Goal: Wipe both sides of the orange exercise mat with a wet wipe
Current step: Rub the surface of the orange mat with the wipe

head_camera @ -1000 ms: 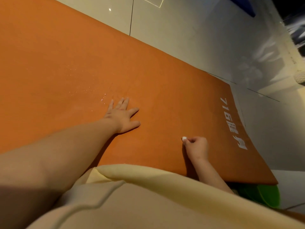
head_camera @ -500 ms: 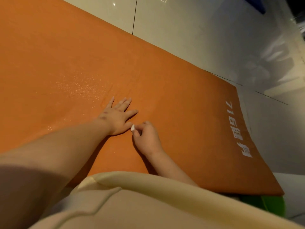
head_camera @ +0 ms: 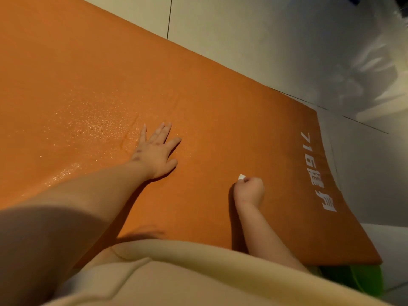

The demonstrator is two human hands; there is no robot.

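Observation:
The orange exercise mat (head_camera: 220, 107) lies flat on the floor and fills most of the view, with white printed characters near its right end. My left hand (head_camera: 155, 150) presses flat on the mat with fingers spread. To its right, my right hand (head_camera: 249, 189) is curled on the mat and grips a small white wet wipe (head_camera: 241, 176), of which only a corner sticks out past the fingers. A damp, glistening patch lies on the mat left of my left hand.
Pale glossy floor tiles (head_camera: 265, 40) run along the mat's far edge and past its right end. A green object (head_camera: 364, 279) sits on the floor under the mat's near right corner. My beige clothing fills the bottom.
My right hand with the wipe slid left across the mat until it met my left hand, then slid back to the right. My left hand stayed pressed in place.

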